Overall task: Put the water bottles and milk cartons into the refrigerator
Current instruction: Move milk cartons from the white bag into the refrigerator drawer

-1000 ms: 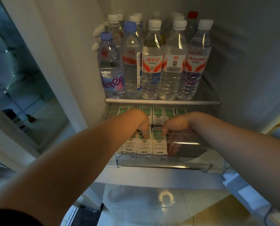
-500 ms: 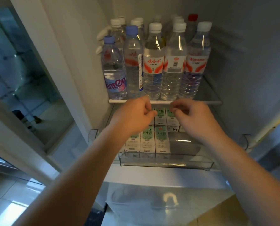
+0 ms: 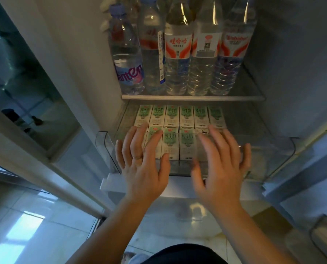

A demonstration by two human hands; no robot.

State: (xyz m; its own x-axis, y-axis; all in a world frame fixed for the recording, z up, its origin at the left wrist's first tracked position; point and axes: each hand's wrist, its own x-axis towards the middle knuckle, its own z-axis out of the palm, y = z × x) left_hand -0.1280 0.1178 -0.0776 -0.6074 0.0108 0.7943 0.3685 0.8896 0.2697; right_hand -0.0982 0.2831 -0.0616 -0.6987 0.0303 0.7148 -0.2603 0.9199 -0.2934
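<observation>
Below the shelf [image 3: 193,97], milk cartons [image 3: 170,143] stand upright, labels forward.

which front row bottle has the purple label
The leftmost bottle on the shelf: its label is purple, while the other four carry red and white labels.

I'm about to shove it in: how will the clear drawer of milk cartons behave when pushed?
The clear drawer probably slides as one rigid piece; its walls look like hard plastic. It likely feels heavy, given two rows of milk cartons in it. Packed side by side, they seem unlikely to tip.
</observation>
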